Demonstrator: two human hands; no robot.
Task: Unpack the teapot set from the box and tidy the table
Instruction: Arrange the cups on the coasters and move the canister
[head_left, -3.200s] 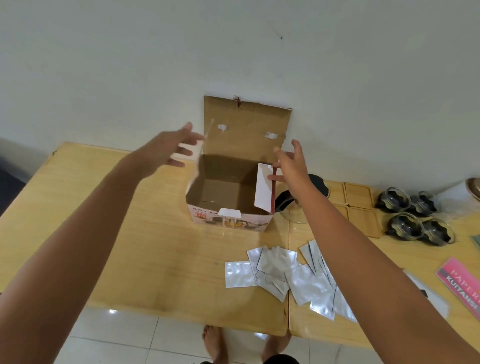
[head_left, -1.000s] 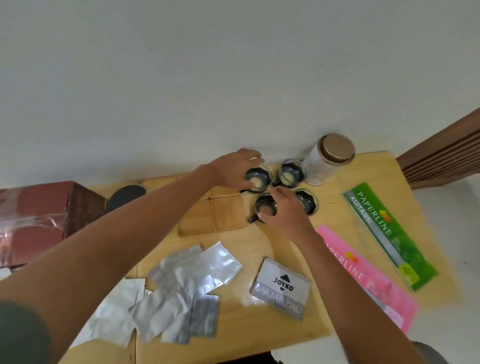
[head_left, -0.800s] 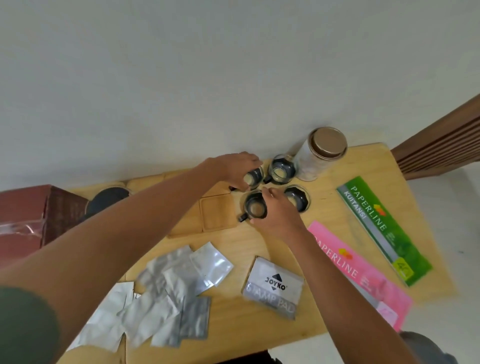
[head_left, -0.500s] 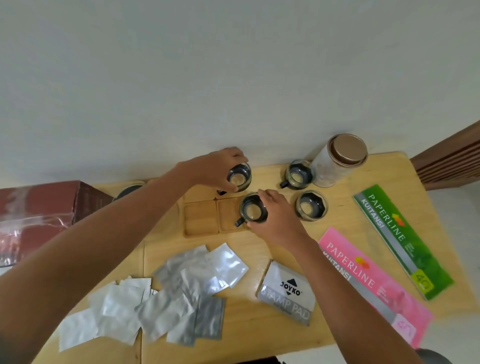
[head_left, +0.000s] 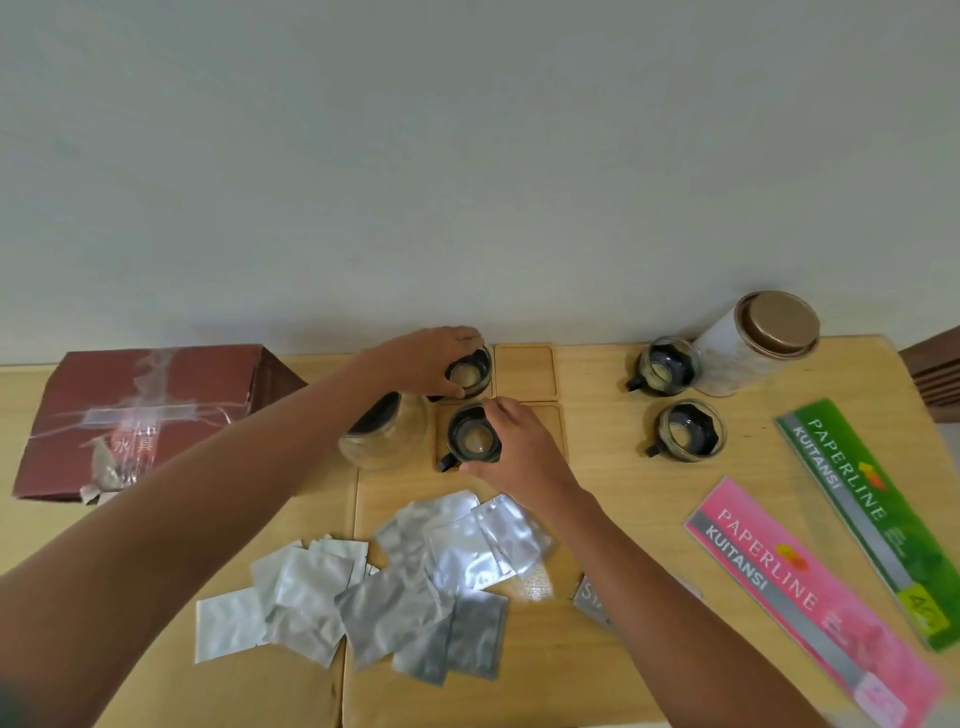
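Observation:
My left hand (head_left: 426, 361) grips a small glass cup with a black handle (head_left: 471, 371) at the back of the wooden table (head_left: 613, 499). My right hand (head_left: 514, 447) holds a second such cup (head_left: 470, 434), which rests on a square wooden coaster (head_left: 550, 431). An empty coaster (head_left: 524, 371) lies behind it. Two more cups (head_left: 665, 364) (head_left: 688, 430) stand to the right. The glass teapot (head_left: 387, 436) stands left of the cups, partly behind my left forearm. The closed dark red box (head_left: 140, 415) sits at the far left.
Several silver foil pouches (head_left: 415, 571) are scattered near the front edge. A white jar with a gold lid (head_left: 758, 338) stands at the back right. Pink (head_left: 789, 582) and green (head_left: 872, 509) receipt books lie on the right. The wall runs along the table's back.
The box was shut and set aside at the left. Both hands took a cup each from the right group and carried them left onto the coasters.

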